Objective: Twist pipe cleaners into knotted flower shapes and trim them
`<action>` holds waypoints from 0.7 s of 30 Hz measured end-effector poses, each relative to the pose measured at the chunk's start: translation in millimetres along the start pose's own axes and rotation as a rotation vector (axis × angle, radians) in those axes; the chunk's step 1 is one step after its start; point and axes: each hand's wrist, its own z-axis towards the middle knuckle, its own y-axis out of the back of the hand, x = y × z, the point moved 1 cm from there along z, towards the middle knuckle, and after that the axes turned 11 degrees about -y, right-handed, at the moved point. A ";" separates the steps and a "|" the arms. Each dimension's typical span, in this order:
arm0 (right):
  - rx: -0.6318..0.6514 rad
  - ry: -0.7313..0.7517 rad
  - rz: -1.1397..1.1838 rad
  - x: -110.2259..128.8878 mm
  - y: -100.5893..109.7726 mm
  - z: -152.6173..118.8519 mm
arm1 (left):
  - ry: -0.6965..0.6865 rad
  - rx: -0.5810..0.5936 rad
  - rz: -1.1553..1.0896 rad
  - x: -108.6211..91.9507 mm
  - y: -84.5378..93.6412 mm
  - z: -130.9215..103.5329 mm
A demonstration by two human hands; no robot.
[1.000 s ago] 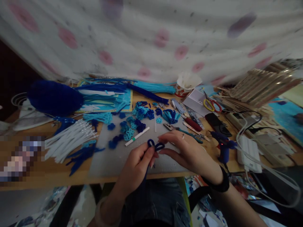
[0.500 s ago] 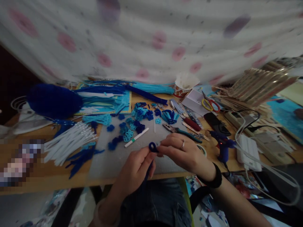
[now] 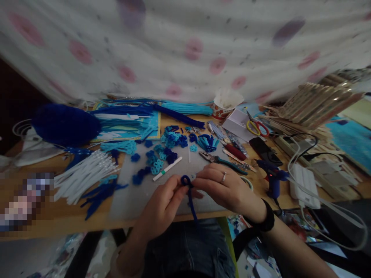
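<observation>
A dark blue pipe cleaner (image 3: 191, 202) is bent into a small loop at its top, and its loose tail hangs down past the table edge. My left hand (image 3: 164, 204) pinches the loop from the left between thumb and fingers. From the right, my right hand (image 3: 222, 185), with a ring and a black wristband, is closed on the same pipe cleaner just beside the loop. Right behind the hands lie a white marker (image 3: 167, 168) with a green band and several blue pipe-cleaner flowers (image 3: 157, 166) on a grey mat (image 3: 124, 197).
Pliers (image 3: 223, 161), a purple glue gun (image 3: 272, 177), a phone (image 3: 265, 151) and scissors (image 3: 257, 128) lie to the right. White beaded stems (image 3: 84, 177) and a fluffy blue bundle (image 3: 65, 124) are at left. A paper cup (image 3: 222, 111) stands by the curtain (image 3: 162, 50).
The pipe cleaner's tail, earlier running under my left hand, now hangs free between the hands. My left fingers have shifted slightly left and up around the loop.
</observation>
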 end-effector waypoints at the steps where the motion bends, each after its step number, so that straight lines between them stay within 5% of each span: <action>1: 0.003 -0.005 0.014 -0.7 -1.5 0.4 | -0.021 -0.037 0.042 0.7 -0.6 0.3; 6: 0.016 -0.059 0.098 -2.8 -7.4 0.8 | -0.189 -0.244 0.291 3.2 -0.7 3.5; 10: 0.071 -0.230 0.191 -0.3 -4.6 5.6 | -0.386 -0.196 0.511 5.4 1.5 7.1; 17: 0.780 -1.064 0.900 -20.9 -14.5 10.8 | -0.618 -0.008 0.845 12.4 2.0 7.9; 21: 0.736 -1.134 1.037 -29.2 -22.0 11.3 | -0.451 -0.120 0.701 17.0 -2.2 6.2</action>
